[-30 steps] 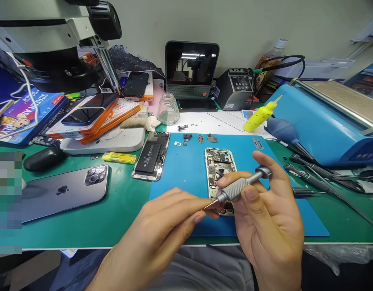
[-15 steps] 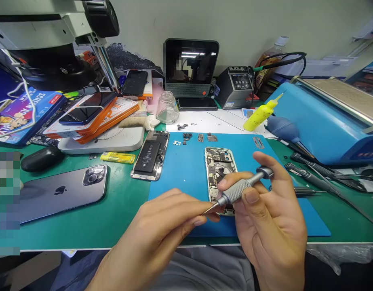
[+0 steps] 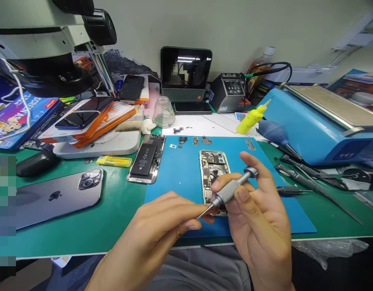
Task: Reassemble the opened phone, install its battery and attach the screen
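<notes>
My right hand (image 3: 259, 226) is closed around a silver precision screwdriver (image 3: 228, 190), its knurled grip between thumb and fingers and its cap by the raised index finger. The thin shaft points down and left to my left hand (image 3: 156, 228). There the thumb and fingers are pressed together around the driver's tip; anything small between them is hidden. Behind the hands, an opened phone housing (image 3: 208, 165) with bare inner boards lies on a blue mat (image 3: 174, 169), partly covered by my fingers. Several small phone parts, among them a camera module (image 3: 182, 139), lie along the mat's far edge.
To the left are a detached phone screen with battery (image 3: 146, 159), a grey phone (image 3: 62, 196) and a yellow lighter (image 3: 114, 161). A microscope (image 3: 37, 44) overhangs the left. At right stand a yellow bottle (image 3: 249, 121), a blue machine (image 3: 319, 133) and several tools, including tweezers (image 3: 322, 185).
The camera view has turned slightly right and up, so the bench sits a little further left and lower. Both hands and the screwdriver keep nearly the same pose.
</notes>
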`<state>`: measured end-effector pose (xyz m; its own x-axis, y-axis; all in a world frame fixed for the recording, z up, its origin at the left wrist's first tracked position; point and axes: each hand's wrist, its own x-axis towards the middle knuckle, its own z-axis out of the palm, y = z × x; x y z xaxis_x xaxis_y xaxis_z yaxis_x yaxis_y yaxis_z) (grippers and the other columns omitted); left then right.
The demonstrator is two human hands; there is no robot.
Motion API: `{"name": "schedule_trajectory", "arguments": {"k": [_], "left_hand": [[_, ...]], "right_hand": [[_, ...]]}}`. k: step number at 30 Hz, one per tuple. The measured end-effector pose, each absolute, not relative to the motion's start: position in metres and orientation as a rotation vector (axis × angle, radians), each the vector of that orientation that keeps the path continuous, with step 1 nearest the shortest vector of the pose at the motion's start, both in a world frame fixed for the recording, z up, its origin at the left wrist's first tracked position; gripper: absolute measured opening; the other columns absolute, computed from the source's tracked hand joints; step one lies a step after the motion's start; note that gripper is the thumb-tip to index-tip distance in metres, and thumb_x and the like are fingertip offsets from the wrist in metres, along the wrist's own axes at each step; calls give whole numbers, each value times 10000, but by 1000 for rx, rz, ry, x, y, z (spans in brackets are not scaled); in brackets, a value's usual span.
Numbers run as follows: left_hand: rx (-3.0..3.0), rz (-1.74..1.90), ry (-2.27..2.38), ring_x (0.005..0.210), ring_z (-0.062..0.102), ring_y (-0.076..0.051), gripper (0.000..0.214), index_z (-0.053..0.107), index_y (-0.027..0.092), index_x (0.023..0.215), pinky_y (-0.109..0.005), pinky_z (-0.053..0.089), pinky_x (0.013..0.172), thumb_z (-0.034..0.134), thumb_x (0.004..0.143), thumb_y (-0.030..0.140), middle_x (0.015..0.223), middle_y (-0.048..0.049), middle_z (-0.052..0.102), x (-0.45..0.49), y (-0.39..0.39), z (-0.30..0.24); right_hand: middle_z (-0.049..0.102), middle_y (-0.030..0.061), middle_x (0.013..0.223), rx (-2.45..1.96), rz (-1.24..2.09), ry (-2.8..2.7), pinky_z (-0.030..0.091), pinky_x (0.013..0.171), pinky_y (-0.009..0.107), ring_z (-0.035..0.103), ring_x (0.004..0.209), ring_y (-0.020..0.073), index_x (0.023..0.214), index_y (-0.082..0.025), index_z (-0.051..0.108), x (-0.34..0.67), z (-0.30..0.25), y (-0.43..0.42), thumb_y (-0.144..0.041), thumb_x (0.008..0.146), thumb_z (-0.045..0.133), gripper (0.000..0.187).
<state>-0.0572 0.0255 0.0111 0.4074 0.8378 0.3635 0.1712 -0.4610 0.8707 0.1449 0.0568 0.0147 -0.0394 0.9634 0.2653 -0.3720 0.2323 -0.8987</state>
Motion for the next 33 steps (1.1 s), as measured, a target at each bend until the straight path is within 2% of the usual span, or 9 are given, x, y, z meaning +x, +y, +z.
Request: {"name": "schedule_trajectory", "arguments": {"k": [3,6,10,13,18,20,25,30,33], "left_hand": [[1936,1040,909,1117,733,-115,396,656,379,1490,-228,559,967,568,1157,184,1319,33,807,-56,27,10],[2033,1027,1036,1117,718,-110,373,647,362,1488,-210,551,965,561,1162,204,1297,37,799,-53,27,9],[2193,1010,1138,1103,694,-113,336,683,361,1427,-207,544,950,569,1151,207,1232,45,768,-51,27,7],[2278,988,1223,1120,675,-140,314,690,347,1412,-237,537,974,596,1136,230,1251,25,740,-52,27,5],[2263,942,1347,1151,660,-152,251,693,331,1350,-247,535,974,599,1132,247,1250,23,732,-55,27,3],[2259,929,1355,1146,670,-156,235,698,332,1325,-255,540,968,603,1127,249,1242,26,739,-55,26,3],[2252,944,1362,1100,690,-181,220,712,324,1310,-286,552,929,604,1127,267,1202,7,759,-53,27,5],[2253,963,1351,1095,671,-176,201,710,326,1289,-277,529,931,589,1139,271,1186,16,755,-51,27,5],[2252,945,1349,1128,648,-162,203,693,328,1294,-258,508,955,589,1139,249,1208,27,739,-52,26,5]], "right_hand": [[778,34,945,-754,1220,-1097,700,618,357,761,701,198,1516,-298,552,152,17,60,-327,1078,636,447],[743,20,881,-832,967,-1067,639,536,292,700,671,170,1519,-288,579,165,21,61,-329,1070,655,458],[739,0,942,-863,406,-1198,626,514,280,721,757,186,1532,-358,573,181,17,57,-157,973,762,624],[779,19,999,-863,216,-1462,658,573,321,769,771,201,1548,-334,597,188,9,52,-7,905,756,739],[791,26,965,-913,204,-1629,673,624,311,777,745,186,1550,-246,619,193,3,48,-29,916,740,681],[792,27,997,-912,229,-1640,681,631,311,779,749,184,1538,-264,632,194,1,48,-58,923,756,660],[798,96,1269,-924,267,-1619,713,689,379,807,811,220,1526,-318,650,194,-3,43,-64,920,769,668],[836,105,1226,-950,207,-1736,706,667,367,825,860,239,1574,-313,604,198,-2,43,-39,908,795,745],[823,106,1300,-896,122,-1781,708,676,392,844,901,268,1594,-308,596,200,-3,47,-123,932,823,723]]}}
